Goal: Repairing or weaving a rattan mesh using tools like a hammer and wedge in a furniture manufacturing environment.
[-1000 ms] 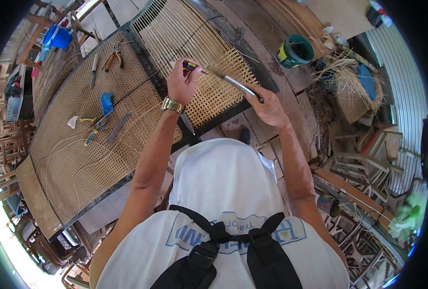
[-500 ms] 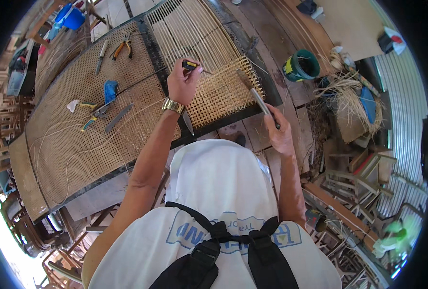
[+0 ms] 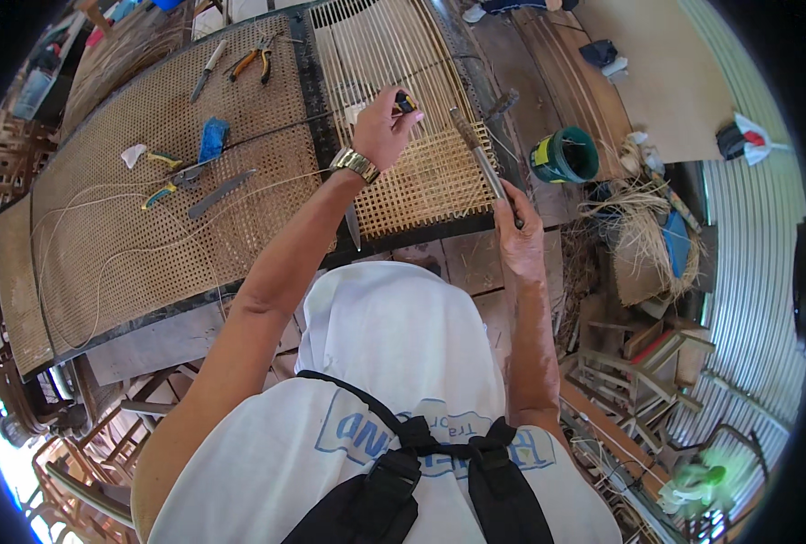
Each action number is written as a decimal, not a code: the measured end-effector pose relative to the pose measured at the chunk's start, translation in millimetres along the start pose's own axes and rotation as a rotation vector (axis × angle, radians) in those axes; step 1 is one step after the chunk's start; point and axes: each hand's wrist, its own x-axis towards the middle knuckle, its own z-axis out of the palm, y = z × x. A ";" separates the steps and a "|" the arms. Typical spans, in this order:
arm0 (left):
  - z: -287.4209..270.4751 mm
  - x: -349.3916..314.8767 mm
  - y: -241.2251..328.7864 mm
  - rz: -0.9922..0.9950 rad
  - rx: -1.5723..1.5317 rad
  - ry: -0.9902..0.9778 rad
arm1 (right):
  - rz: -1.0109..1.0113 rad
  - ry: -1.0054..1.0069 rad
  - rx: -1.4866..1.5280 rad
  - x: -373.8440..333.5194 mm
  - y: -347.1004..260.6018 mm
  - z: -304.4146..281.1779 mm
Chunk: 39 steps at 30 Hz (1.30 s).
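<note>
My left hand (image 3: 386, 136) is closed around a screwdriver-like tool (image 3: 405, 103) with a short yellow and black handle, its tip hidden. It is over the far left part of a half-woven cane panel (image 3: 416, 192), where the tight weave meets loose lengthwise strands (image 3: 380, 50). On the panel's right side, my right hand (image 3: 522, 240) grips the dark handle end of a hammer (image 3: 489, 168). The hammer's metal shaft slants away toward the far left, over the weave. A pointed knife blade (image 3: 353, 227) shows below my left wrist, by the dark frame.
Left of the panel, finished cane webbing (image 3: 267, 181) carries orange-handled pliers (image 3: 263, 65), a knife (image 3: 208, 68), yellow-green pliers (image 3: 172, 186), a loose blade (image 3: 222, 193) and a blue block (image 3: 212, 139). A green bucket (image 3: 564, 156) and cane scraps (image 3: 643, 213) lie to the right.
The whole view has shifted a little. My left hand has moved right and slightly away from me over the strands, with its tool. The hammer has shifted slightly farther away in my right hand.
</note>
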 end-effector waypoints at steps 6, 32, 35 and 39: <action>3.5 2.3 -13.6 0.035 0.060 -0.095 | -0.105 -0.010 -0.040 22.2 13.8 11.7; -2.1 -11.0 5.2 0.034 0.027 -0.213 | -0.069 -0.012 -0.173 3.4 -11.9 -3.1; -7.1 -18.5 3.1 0.056 -0.124 -0.020 | 0.045 -0.145 -0.127 -8.5 -13.2 -9.5; -7.3 -19.2 4.7 -0.047 -0.020 -0.154 | 0.032 0.029 -0.081 -13.4 -20.0 -9.5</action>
